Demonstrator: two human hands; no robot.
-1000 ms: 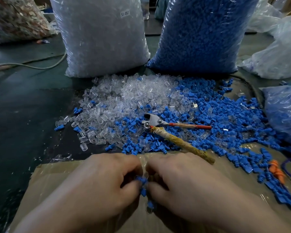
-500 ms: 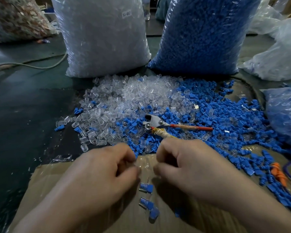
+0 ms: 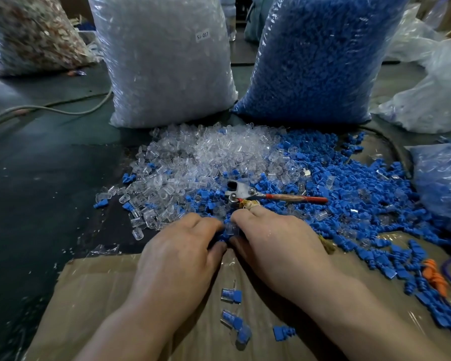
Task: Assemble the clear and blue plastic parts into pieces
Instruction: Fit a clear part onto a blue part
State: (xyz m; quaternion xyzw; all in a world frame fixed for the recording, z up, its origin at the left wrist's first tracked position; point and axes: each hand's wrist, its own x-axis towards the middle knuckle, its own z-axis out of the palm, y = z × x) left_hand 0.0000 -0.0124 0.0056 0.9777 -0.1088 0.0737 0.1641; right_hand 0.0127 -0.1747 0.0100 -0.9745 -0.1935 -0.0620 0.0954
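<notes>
A small workshop: bulk sacks of clear parts [image 3: 164, 61] and blue parts [image 3: 315, 58] stand behind loose heaps on a desk [image 3: 37, 191].

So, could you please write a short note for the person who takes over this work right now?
Left hand and right hand: both at the near edge of the loose parts, fingers curled, meeting over a clear part and blue parts; the exact grip is hidden.
Supplies: clear parts pile centre-left, blue parts pile to the right, full bags behind. Pliers lie on the pile.
Done: about three assembled pieces on the cardboard between the wrists, beside one loose blue part.
Left: nearly all loose parts remain unassembled.
</notes>
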